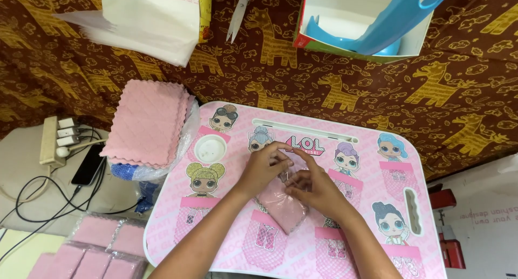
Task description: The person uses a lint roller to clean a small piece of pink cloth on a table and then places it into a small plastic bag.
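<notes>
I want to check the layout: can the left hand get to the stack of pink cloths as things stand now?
Probably yes. The stack of pink cloths lies just left of the left hand, with only the low tray edge between; but both hands hold a bagged pink cloth.

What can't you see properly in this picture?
- Pink cloth in a clear bag, head view: its top end is hidden by the left hand and right hand.
- Scissors: handles cut off by the top edge.
- Blue plastic thing in the box: cut off at top.

hands (291, 176): both on bagged pink cloth (280, 206) | pink lap table (226, 236)
</notes>
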